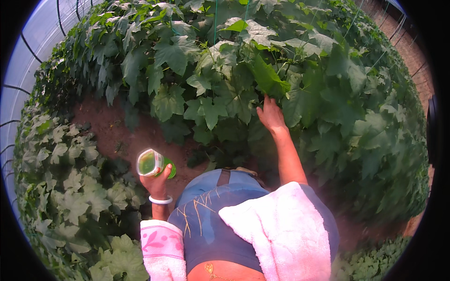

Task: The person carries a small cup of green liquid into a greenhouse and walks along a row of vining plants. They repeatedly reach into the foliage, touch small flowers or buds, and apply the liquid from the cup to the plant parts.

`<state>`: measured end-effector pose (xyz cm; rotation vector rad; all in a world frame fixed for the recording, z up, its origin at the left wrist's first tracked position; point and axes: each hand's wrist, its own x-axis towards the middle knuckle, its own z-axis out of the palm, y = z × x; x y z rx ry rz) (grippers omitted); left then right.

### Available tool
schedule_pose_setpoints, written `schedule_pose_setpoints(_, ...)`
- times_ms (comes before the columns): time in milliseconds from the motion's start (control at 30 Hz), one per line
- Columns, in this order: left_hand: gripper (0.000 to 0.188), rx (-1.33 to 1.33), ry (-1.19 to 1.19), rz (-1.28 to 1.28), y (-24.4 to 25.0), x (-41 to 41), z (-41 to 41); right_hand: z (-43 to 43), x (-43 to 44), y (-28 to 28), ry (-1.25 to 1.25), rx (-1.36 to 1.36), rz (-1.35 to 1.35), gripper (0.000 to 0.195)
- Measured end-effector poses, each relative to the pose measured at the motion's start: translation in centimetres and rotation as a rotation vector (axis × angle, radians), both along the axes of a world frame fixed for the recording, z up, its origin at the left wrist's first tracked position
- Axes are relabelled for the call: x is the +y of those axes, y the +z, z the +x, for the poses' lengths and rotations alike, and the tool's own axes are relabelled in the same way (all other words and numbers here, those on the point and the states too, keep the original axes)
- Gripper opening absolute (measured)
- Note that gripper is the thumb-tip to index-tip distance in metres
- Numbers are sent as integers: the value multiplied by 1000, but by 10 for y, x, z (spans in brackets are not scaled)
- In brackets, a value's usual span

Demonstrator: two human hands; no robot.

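Observation:
My left hand [156, 182] is closed around a clear plastic cup [151, 163] that holds green liquid or shows green through its wall; which of the two I cannot tell. A white bangle [160, 200] circles that wrist. My right hand [272, 114] reaches up into the vine foliage, its fingertips at the underside of a bright green leaf [269, 79]. Part of the fingers is hidden there, so whether they grip a stem or leaf is unclear. Broad lobed leaves [212, 110] surround that hand.
Green support strings [215, 21] run up from the vines. Reddish bare soil [130, 135] lies between the tall row and lower leafy plants [77, 193] at left. Plastic greenhouse sheeting [33, 31] curves behind. A pink and white towel [281, 228] hangs over my front.

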<state>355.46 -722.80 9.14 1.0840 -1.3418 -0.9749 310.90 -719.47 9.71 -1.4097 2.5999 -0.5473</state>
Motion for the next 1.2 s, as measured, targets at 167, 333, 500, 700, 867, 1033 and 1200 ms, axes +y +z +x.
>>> schedule_pose_setpoints(167,60,45,2,27,0,1,-8,-19,17,-6,-57,-25,-1,70)
schedule_pose_setpoints(333,58,6,-37,-8,1,0,-16,-32,31,0,-49,-56,-48,68)
schedule_pose_setpoints(500,57,-26,-38,5,4,2,-42,-54,45,1,-21,-22,-142,57)
schedule_pose_setpoints(700,59,-11,-135,21,-2,2,-80,-96,90,11,-125,-66,-150,48)
schedule_pose_setpoints(867,64,23,-159,10,8,14,-117,-127,121,13,-75,69,-137,44)
schedule_pose_setpoints(1033,61,137,-182,95,11,26,-140,-149,132,0,-51,86,-131,51)
schedule_pose_setpoints(1200,61,106,-168,142,6,30,-143,-155,124,-4,-14,52,-114,55)
